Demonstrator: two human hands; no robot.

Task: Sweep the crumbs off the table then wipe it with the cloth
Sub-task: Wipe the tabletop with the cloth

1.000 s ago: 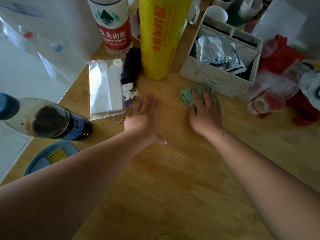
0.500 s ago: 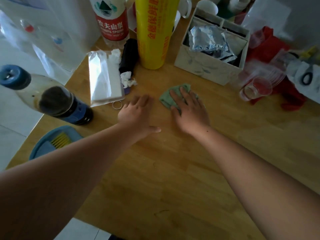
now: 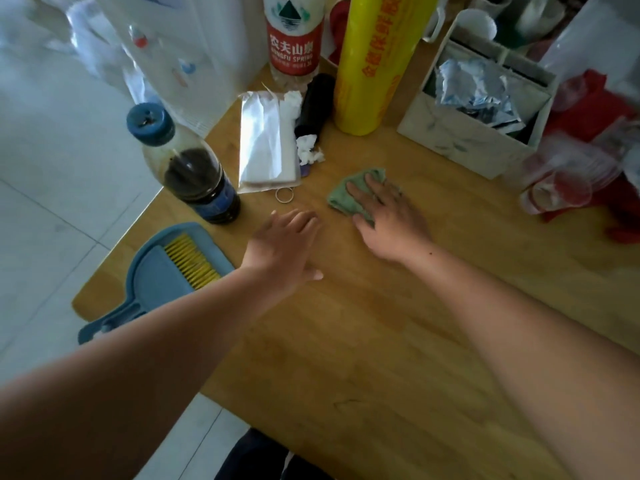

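Wood grain of the table (image 3: 363, 358) fills the near part of the view, and two bare forearms are stretched across it from the lower corners. At the near left edge of the table a blue dustpan (image 3: 152, 282) is laid flat, with a yellow-bristled brush (image 3: 190, 261) resting in it. No crumbs can be made out on the bare wood; the picture is too soft to tell.

Further in, the left hand (image 3: 284, 247) is spread flat with the fingers extended, palm down on or just above the wood; nothing is held in it. Just to its right, the right hand (image 3: 391, 220) is pressed palm down on the green cloth (image 3: 346, 195), fingers splayed over it, so that the cloth is pinned to the table and only its left and far edges are seen.

Beyond the left hand a small metal ring (image 3: 284, 195) lies on the wood, touching the near edge of a clear plastic packet (image 3: 266, 143). To the left a dark bottle (image 3: 190, 168) with a blue cap stands near the table edge. Crumpled white tissue (image 3: 308, 150) is seen beside the packet.

At the far side a red-labelled water bottle (image 3: 294, 39), a tall yellow roll (image 3: 374, 64) and a white box (image 3: 478, 129) holding foil packets are ranged along the table.
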